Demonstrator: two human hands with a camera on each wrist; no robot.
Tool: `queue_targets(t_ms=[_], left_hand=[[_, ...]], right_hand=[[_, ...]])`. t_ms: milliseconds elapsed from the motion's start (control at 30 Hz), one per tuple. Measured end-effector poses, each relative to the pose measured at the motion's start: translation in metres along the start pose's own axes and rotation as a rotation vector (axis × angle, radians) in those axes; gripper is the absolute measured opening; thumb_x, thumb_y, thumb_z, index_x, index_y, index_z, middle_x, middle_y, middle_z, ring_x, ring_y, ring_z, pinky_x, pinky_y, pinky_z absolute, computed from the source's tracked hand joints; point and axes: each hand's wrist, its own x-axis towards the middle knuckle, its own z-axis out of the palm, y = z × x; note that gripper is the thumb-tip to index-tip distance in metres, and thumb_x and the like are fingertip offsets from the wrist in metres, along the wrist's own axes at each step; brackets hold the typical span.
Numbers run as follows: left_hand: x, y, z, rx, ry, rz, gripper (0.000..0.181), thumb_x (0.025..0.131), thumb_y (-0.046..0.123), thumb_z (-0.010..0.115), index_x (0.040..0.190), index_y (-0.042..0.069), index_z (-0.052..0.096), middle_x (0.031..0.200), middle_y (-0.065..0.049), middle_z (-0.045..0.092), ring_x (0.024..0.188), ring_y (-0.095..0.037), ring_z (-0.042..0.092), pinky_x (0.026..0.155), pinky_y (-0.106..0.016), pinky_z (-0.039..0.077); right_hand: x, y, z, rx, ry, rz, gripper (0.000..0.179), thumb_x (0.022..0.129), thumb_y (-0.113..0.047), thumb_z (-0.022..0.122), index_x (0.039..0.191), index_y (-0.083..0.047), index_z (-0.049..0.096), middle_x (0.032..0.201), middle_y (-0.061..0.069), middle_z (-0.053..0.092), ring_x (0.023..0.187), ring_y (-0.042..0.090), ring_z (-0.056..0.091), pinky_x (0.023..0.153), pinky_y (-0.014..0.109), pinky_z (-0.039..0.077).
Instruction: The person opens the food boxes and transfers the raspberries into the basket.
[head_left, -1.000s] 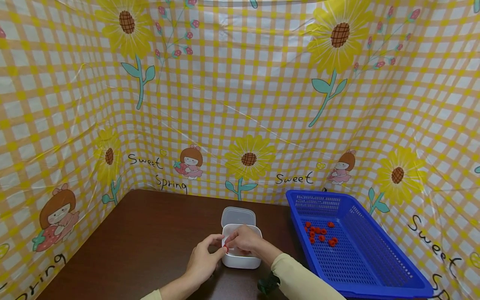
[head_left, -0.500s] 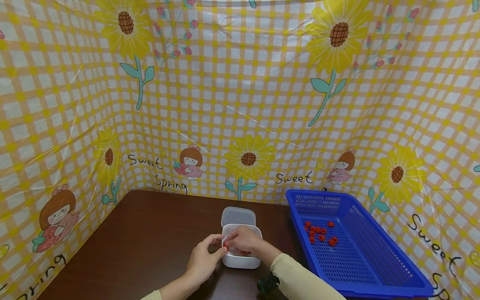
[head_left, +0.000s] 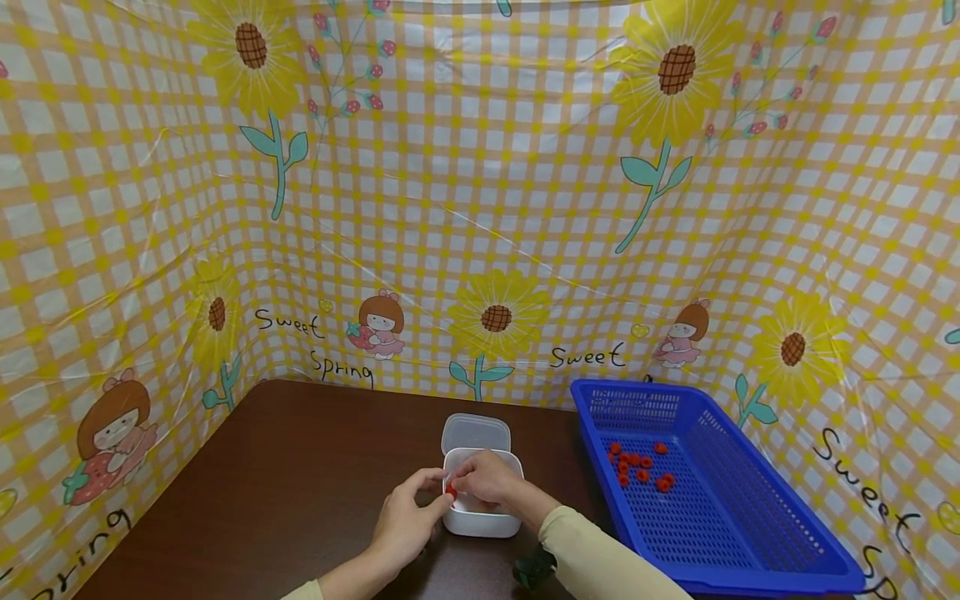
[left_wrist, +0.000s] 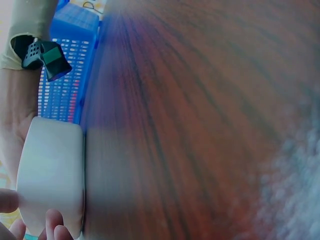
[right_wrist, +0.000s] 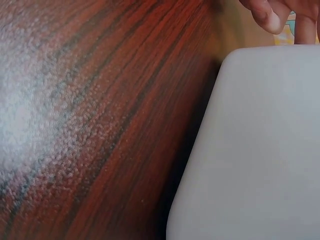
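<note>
In the head view a white plastic container (head_left: 482, 525) stands on the table near the front middle. My left hand (head_left: 405, 517) grips its left side, with the thumb near the rim; in the left wrist view the fingertips (left_wrist: 54, 218) lie against the outer wall. My right hand (head_left: 489, 479) reaches into the container from the right, fingers curled, thumb and forefinger pinching at the left inner wall. A small red raspberry-like piece (head_left: 451, 492) shows between the two hands' fingertips, partly covered. Much of the container's inside is hidden by the right hand.
Right of the container stands a blue perforated basket (head_left: 738, 533) with several red raspberry-like pieces (head_left: 642, 476) at its left. A translucent lid (head_left: 476, 433) lies just behind the container. A checked cloth (head_left: 420, 225) with sunflowers rises around the dark wooden table (head_left: 322, 450).
The hands keep almost the same place at the container. Only the fingertips have shifted slightly, and a little more of the red piece shows.
</note>
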Motion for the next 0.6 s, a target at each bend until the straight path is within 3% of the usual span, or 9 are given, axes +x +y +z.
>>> queue_targets(t_ms=[467, 600], left_hand=[[-0.0002, 0.0011, -0.0004, 0.005, 0.001, 0.007, 0.032, 0.091, 0.021, 0.073, 0.123, 0.016, 0.067, 0.104, -0.003, 0.068, 0.051, -0.02, 0.062, 0.039, -0.028, 0.042], [0.0, 0.0011, -0.0004, 0.018, 0.004, 0.018, 0.033, 0.091, 0.021, 0.073, 0.123, 0.015, 0.067, 0.104, -0.003, 0.068, 0.051, -0.02, 0.063, 0.039, -0.028, 0.042]], right_hand=[[-0.0003, -0.0026, -0.0021, -0.008, 0.016, 0.035, 0.016, 0.091, -0.011, 0.069, 0.081, -0.003, 0.077, 0.047, -0.009, 0.034, 0.039, 0.005, 0.028, 0.039, 0.019, 0.025], [-0.0015, -0.0032, -0.0019, 0.015, 0.012, 0.031, 0.01, 0.086, -0.009, 0.074, 0.08, -0.002, 0.077, 0.049, -0.01, 0.041, 0.038, 0.003, 0.025, 0.038, 0.017, 0.023]])
